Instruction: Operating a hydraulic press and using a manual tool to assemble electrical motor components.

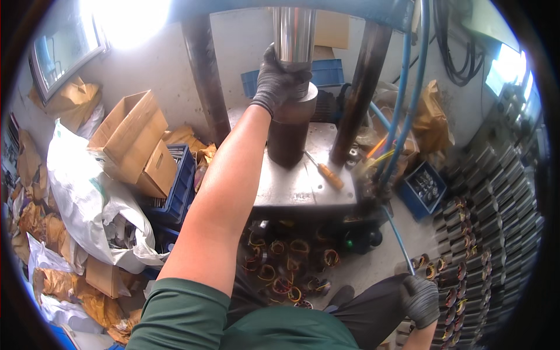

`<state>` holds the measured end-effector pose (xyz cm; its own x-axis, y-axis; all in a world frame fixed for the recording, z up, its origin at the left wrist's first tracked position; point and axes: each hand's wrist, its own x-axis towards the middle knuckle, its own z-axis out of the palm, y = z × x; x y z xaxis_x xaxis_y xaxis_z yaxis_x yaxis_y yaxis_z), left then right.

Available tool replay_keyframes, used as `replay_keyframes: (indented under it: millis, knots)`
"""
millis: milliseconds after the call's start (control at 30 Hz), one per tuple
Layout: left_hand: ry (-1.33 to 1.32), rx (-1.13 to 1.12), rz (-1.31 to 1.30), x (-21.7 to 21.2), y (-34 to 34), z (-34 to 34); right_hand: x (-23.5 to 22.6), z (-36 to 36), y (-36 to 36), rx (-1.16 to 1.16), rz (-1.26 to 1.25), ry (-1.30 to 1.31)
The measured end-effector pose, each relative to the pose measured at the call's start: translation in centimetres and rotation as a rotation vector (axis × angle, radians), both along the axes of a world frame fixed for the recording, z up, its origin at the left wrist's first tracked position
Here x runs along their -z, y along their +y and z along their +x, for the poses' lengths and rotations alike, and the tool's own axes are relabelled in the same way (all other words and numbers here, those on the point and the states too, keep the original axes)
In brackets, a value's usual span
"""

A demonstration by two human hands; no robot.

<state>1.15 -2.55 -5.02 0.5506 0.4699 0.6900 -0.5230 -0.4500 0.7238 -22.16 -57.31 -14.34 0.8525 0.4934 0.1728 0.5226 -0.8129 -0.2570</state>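
My left hand [279,84], in a dark grey glove, reaches up to a press and closes round a short metal cylinder. That piece is mostly hidden by my fingers. Directly above it stands the shiny ram [293,35]. Below is a thick dark steel cylinder [289,137] with a pale top rim, upright on the metal press table [280,189]. Low at the right, my gloved right hand [420,298] is wrapped round the end of a long blue-grey lever [398,238]. A screwdriver-like tool with a wooden handle [330,176] lies on the table beside the steel cylinder.
Dark press columns [205,76] flank the ram, with blue hoses [406,99] on the right. Several wire-wound motor parts [298,248] lie beneath the table. Stacked metal cores [484,233] fill the right. Cardboard boxes [131,131], a white sack [87,198] and blue crates crowd the left.
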Motion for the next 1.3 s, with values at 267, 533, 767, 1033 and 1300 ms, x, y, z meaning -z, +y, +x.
replay_keyframes:
  millis: [267, 533, 767, 1033, 1300]
  knots:
    - [0.016, 0.014, 0.027, -0.2, -0.3, -0.1, -0.2, 0.4, -0.8, 0.035, -0.018, 0.003]
    - [0.045, 0.079, -0.108, 0.4, 0.3, -0.2, -1.1, 0.3, -0.1, 0.093, -0.003, 0.073]
    - [0.133, 0.11, -0.119, 0.2, 0.3, -0.7, -0.9, 0.4, -0.5, 0.061, -0.025, 0.036]
    - [0.143, 0.112, -0.127, 0.1, 0.5, -0.7, -0.9, 0.7, -0.6, -0.038, 0.022, 0.027]
    - [0.204, 0.034, -0.102, -0.7, -0.4, -1.8, -0.8, 1.0, -1.2, -0.003, -0.013, 0.049]
